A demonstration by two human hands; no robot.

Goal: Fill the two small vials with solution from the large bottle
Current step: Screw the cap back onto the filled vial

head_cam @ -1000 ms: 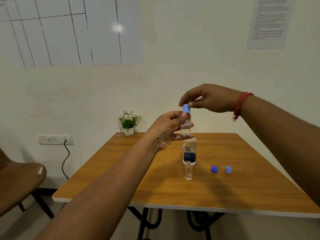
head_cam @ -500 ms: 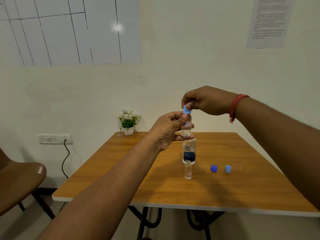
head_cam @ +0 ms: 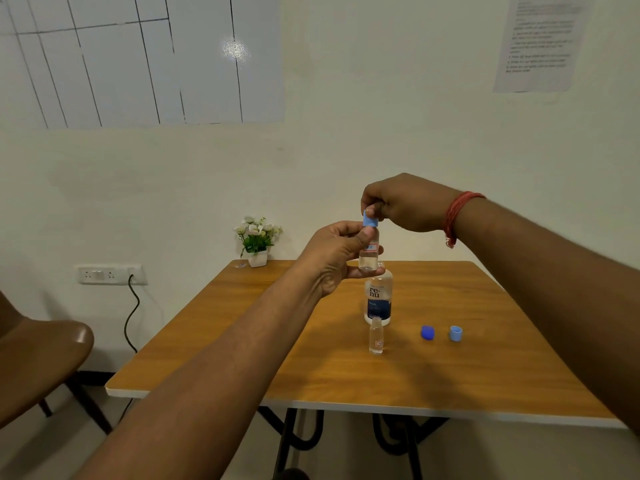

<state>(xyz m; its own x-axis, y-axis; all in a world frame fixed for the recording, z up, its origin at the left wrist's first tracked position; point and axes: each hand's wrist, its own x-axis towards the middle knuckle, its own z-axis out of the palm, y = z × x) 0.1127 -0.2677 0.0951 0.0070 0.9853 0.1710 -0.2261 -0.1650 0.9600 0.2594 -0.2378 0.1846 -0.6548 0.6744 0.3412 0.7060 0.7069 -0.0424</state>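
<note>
Left hand [head_cam: 334, 256] grips a small vial [head_cam: 369, 252] upright above the tabletop [head_cam: 311, 358]; right hand [head_cam: 401, 202] fingers [head_cam: 370, 213] pinch its light-blue cap [head_cam: 370, 221]; second vial [head_cam: 376, 336] stands uncapped at 6 o'clock of the large bottle [head_cam: 378, 299].

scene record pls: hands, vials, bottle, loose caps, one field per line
left hand: holds vial upright above the table
right hand: pinches light blue cap at the held vial's top
second vial: stands on table, uncapped
large bottle: upright behind second vial, top hidden
loose caps: dark blue cap, light blue open cap, right of bottle
</note>
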